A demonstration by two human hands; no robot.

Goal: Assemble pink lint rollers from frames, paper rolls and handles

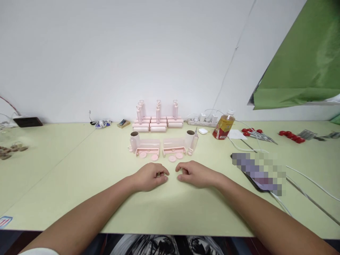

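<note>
My left hand (151,177) rests on the table with nothing in it, its fingers loosely bent and the thumb apart from them. Facing it across a small gap, my right hand (196,174) lies the same way, also holding nothing. Just beyond both hands are parts of what look like lint rollers. A white roll with a cardboard core (134,141) stands at the left, a second white roll (189,140) at the right. Between them lie two pink frames (147,152) and clear pinkish covers (174,142). Several round pink caps (172,159) lie nearest my hands. A clear handle (195,140) leans by the right roll.
Assembled pink rollers (158,125) stand in rows by the wall. To the right are a power strip (202,123), a bottle (224,125), red-handled tools (259,134), and a phone-like device (256,175) with cables. Far left are small wooden pieces (12,149) and a black device (28,122).
</note>
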